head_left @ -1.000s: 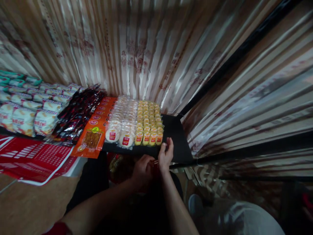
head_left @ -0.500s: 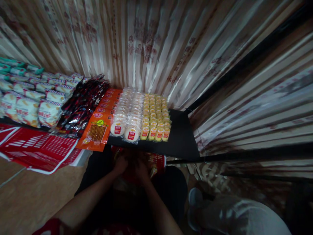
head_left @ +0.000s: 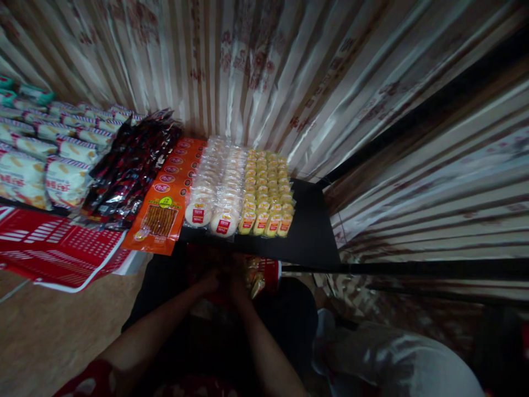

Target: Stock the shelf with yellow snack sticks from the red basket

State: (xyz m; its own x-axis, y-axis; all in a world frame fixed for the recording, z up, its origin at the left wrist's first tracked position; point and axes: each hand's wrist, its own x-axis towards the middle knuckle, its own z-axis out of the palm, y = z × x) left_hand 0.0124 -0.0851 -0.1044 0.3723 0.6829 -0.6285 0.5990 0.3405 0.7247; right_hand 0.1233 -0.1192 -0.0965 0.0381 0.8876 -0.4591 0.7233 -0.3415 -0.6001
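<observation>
Below the front edge of the black shelf (head_left: pixel 308 245), my left hand (head_left: pixel 210 281) and my right hand (head_left: pixel 236 286) are close together at a red basket (head_left: pixel 270 273) between my knees. Deep shadow hides the fingers of both hands, so what they hold, if anything, does not show. Yellowish wrapped packets (head_left: pixel 255 278) lie in the basket beside my right hand. On the shelf above stand rows of round white rice crackers (head_left: pixel 223 218) in clear wrappers and small yellow wrapped snacks (head_left: pixel 268 218).
Left of the crackers lie orange snack packs (head_left: pixel 159 220), dark shiny packets (head_left: pixel 132 171) and white snack bags (head_left: pixel 66 176). A red basket with a white rim (head_left: pixel 53 242) is at the left. Pleated curtains (head_left: pixel 248 66) hang behind. At lower right shows another person's leg (head_left: pixel 397 358).
The view has turned slightly, so the shelf goods at left sit farther left and higher. My hands stay in the basket, with the right hand shifted slightly and more packets showing beside it.
</observation>
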